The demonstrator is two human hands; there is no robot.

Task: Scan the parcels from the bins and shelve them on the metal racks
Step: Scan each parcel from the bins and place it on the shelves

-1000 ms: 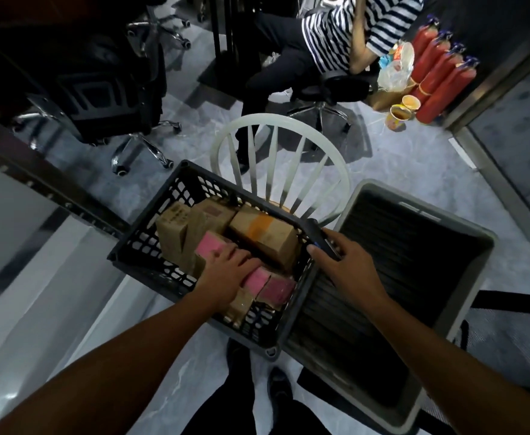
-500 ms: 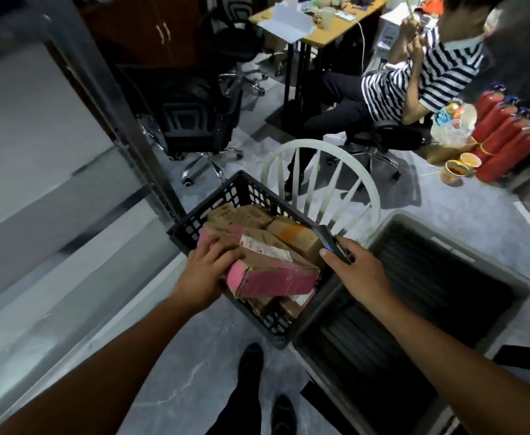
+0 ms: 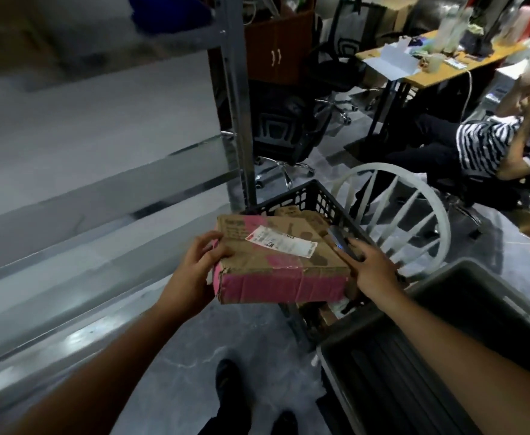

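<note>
Two hands hold one parcel (image 3: pixel 276 265) up. The left hand (image 3: pixel 194 271) grips its left edge, thumb on top and fingers curled beneath. At the opposite edge, the right hand (image 3: pixel 372 271) is curled round one dark scanner (image 3: pixel 340 241) lying over the parcel's corner. One white label (image 3: pixel 281 240) faces up between the two grips. Below the right grip sits one grey bin (image 3: pixel 445 356). Just beyond both grips is one black crate (image 3: pixel 317 199) holding at least one brown box (image 3: pixel 292 213). Beyond the left grip stands one metal rack (image 3: pixel 235 105).
</note>
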